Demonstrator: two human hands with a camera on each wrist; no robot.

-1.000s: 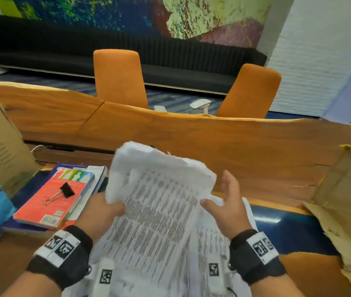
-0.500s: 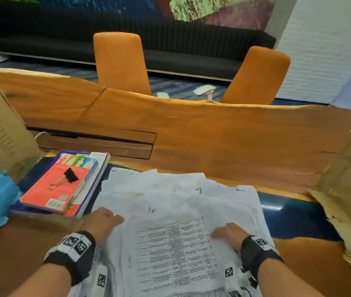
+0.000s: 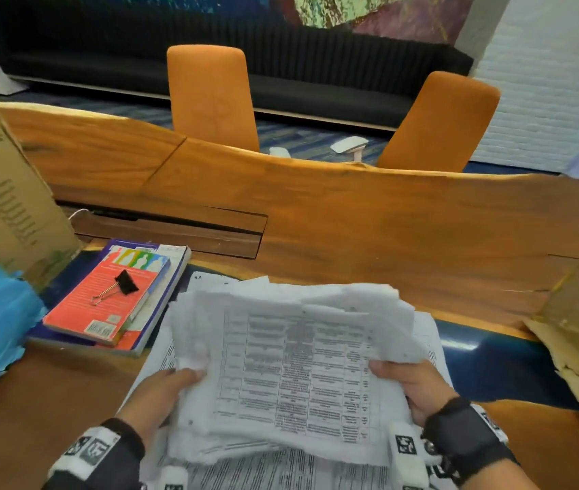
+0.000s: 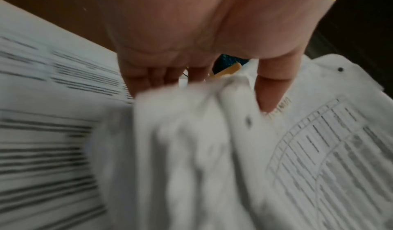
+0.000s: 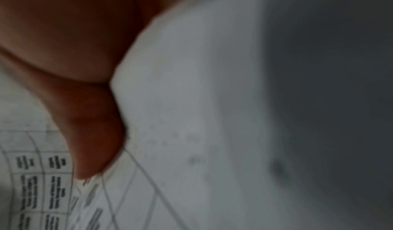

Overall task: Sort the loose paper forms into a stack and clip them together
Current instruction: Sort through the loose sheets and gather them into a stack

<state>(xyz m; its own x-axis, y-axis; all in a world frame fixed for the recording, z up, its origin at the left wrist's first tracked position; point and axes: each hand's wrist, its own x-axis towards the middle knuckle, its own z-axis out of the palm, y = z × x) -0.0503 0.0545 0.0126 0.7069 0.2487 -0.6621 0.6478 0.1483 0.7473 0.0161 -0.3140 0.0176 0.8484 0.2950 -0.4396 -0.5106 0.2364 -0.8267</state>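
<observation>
We hold the bundle of forms (image 3: 302,366) by its side edges, left hand (image 3: 161,390) and right hand (image 3: 411,383) seemingly pinching it, while the binder clip (image 3: 122,284) lies far-left on the red book (image 3: 104,305), nearer our left hand.

Long orange-brown wooden table (image 3: 369,221), dark blue glossy strip (image 3: 493,362) along near side. Directly on it: printed white paper sheets (image 3: 263,468), stacked books (image 3: 161,298), brown cardboard boxes at left (image 3: 1,206) and right (image 3: 578,313).
</observation>
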